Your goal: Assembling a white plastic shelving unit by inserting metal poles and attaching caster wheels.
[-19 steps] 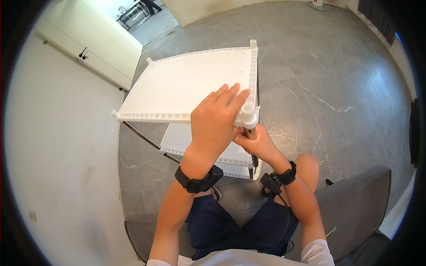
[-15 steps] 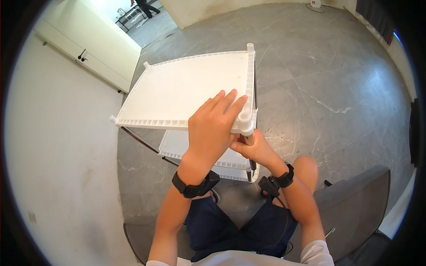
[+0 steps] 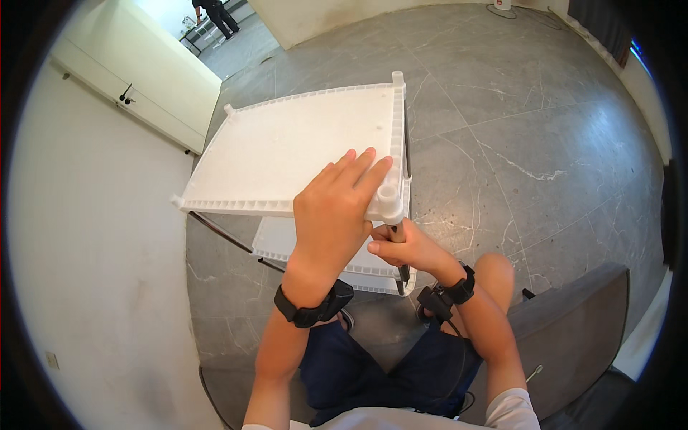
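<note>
A white plastic shelf panel (image 3: 287, 143) with a ribbed rim and round corner sockets tops a tiered rack in front of me. My left hand (image 3: 333, 208) grips its near edge by the right corner, fingers stretched over the top; its thumb is hidden. Just below that corner, my right hand (image 3: 412, 247) is closed round a metal pole (image 3: 397, 233) that meets the panel from beneath. Another pole (image 3: 221, 231) slants down from the near left corner. Lower white shelves (image 3: 276, 236) show under the panel, partly covered by my hands.
A grey cushioned seat (image 3: 573, 330) extends to my right, with a small thin object (image 3: 534, 373) on it. The white wall (image 3: 100, 236) and a door (image 3: 136, 86) are on the left. A person (image 3: 217, 18) stands far off through the doorway. Grey tiled floor (image 3: 502, 143) surrounds the rack.
The panel's near right corner sits slightly lower and further left, and a little more pole shows beneath it. Both hands keep their places. The distant person has shifted left in view.
</note>
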Available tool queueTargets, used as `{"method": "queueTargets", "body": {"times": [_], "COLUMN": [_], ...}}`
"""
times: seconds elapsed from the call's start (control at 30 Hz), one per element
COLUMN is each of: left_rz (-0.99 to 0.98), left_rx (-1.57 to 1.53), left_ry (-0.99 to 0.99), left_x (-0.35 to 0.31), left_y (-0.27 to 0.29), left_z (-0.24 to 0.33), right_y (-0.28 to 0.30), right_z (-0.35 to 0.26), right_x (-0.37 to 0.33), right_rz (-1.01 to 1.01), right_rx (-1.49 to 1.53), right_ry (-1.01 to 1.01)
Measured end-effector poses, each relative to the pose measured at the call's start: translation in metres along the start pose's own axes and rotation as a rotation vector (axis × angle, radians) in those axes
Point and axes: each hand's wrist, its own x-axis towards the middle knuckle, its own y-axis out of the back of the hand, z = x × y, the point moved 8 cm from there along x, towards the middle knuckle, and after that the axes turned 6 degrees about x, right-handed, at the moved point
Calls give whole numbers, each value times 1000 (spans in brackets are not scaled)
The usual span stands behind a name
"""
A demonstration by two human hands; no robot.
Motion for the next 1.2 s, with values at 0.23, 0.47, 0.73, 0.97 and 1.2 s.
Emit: {"method": "queueTargets", "body": {"times": [0.23,0.47,0.73,0.97,1.2], "left_rz": [-5,-6,4,-66,84], "left_rx": [19,-11,-9,-85,-211], "left_ry": [-23,-6,-25,-69,9], "left_x": [-3,-4,-8,-11,-86], "left_y": [8,10,5,14,31], "left_z": [0,3,3,9,4], "right_y": [-8,-4,4,-1,-1], "right_z": [-10,-8,-10,-9,-6], "right_x": [-6,-12,-12,-9,-7], "right_rz": [279,536,482,323,120], "right_rx": [-162,-221,-315,-251,-161], "right_ry": [83,244,212,176,196]}}
